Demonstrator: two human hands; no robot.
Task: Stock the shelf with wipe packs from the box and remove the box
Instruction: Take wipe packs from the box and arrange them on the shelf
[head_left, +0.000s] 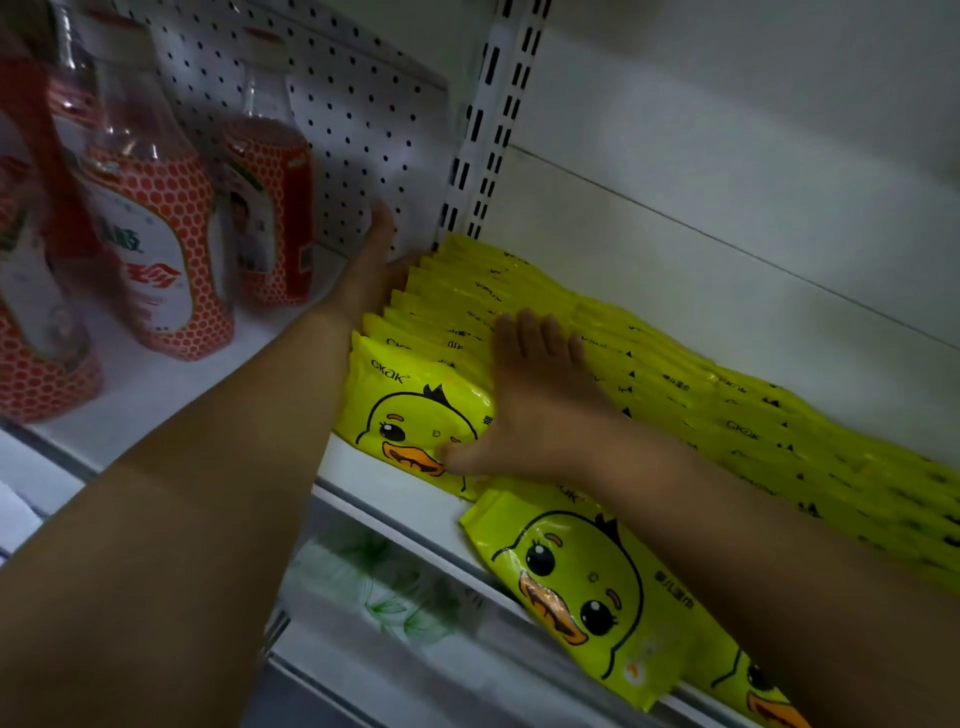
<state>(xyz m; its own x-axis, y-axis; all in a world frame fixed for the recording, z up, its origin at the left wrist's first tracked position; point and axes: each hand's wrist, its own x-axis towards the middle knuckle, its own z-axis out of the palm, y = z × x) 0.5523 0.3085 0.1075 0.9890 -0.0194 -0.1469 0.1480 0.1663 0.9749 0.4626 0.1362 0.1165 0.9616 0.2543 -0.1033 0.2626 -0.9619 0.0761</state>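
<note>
Yellow duck wipe packs (457, 291) standing in rows on the white shelf (374, 483), both hands on the left row

Left hand (371, 265) lies flat along the row's left end, fingers straight, tips by the pegboard (353, 104). Right hand (535, 395) is spread flat over the pack tops, thumb touching the front pack (405, 410) on its duck face. Red bottles (156, 234) stand just left of the packs.

white shelf (171, 384) with upright rows of yellow duck wipe packs (415, 405) beside red-patterned bottles (156, 249)
</note>
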